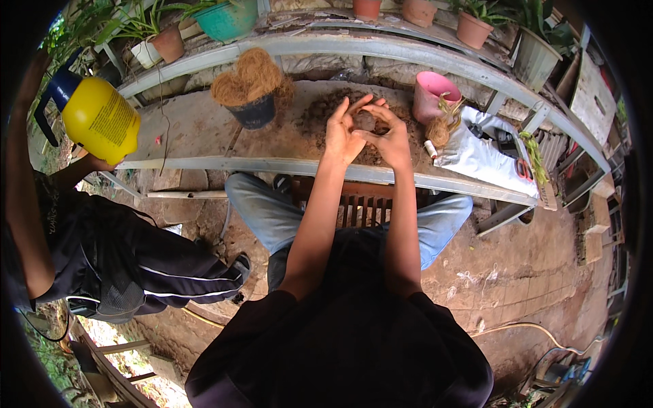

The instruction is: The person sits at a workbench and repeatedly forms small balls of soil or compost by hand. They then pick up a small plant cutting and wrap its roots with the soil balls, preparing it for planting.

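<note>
Over the bench, my left hand and my right hand are cupped around a brown lump of soil. Fingers of both hands curve about it, and my thumbs meet on the near side. Loose dark soil is spread on the bench beneath and beside my hands. To their right stands a pink pot, with a small plant with a fibre-covered root ball in front of it. A small white spool lies near that root ball.
A black pot heaped with coconut fibre stands left. Orange-handled scissors lie on a white sheet at right. Another person at left holds a yellow spray bottle. A metal-edged shelf with potted plants runs behind.
</note>
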A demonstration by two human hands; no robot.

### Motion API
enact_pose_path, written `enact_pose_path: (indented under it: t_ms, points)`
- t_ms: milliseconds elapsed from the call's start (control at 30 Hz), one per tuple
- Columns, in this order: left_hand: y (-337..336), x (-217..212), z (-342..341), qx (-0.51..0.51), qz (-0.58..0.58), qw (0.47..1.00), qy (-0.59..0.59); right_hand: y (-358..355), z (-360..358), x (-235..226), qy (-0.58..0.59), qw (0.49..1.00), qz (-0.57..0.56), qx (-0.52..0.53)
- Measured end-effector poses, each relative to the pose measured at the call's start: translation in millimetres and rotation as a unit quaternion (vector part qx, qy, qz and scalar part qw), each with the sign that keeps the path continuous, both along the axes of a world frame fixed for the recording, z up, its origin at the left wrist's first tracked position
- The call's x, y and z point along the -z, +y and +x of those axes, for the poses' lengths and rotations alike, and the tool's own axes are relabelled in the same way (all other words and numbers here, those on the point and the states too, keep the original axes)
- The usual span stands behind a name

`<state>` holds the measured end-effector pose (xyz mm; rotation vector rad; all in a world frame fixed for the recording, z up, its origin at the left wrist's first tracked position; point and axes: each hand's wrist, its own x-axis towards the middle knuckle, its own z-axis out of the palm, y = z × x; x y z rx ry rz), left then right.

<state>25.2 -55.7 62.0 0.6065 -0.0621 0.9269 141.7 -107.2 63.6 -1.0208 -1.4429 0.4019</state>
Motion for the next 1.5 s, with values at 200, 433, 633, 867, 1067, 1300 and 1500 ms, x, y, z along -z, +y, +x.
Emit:
enact_pose_path:
  t_ms: [200,433,633,867,1067,1300,1500]
  points:
    - [-6.9,-5.6,5.8,-0.071,0.102,0.992,-0.002,-8.0,-4.2,-10.2,0.075,0.997,-0.007,-0.021]
    - [8.3,12.3,6.0,-0.017,-0.001,0.999,0.036,-11.0,-6.0,-17.2,0.025,0.996,0.04,0.082]
    - [-4.9,-11.4,-6.6,-0.071,0.044,0.984,0.155,-12.7,4.7,-16.5,-0.01,0.998,0.043,0.034]
    - [1.5,0.4,-0.5,-0.109,0.1,0.978,0.15,-23.9,2.7,-29.4,-0.089,0.993,-0.015,0.076]
    - [-0.1,-1.1,1.4,-0.089,0.092,0.977,0.169,-15.2,7.8,-13.6,-0.043,0.996,0.017,0.082]
    - [4.2,3.7,-9.1,-0.043,0.111,0.982,0.144,-21.0,3.6,-20.7,-0.064,0.997,-0.004,0.047]
    - [4.1,1.7,-4.9,-0.052,0.084,0.988,0.119,-20.5,1.0,-24.2,0.091,0.993,-0.071,-0.022]
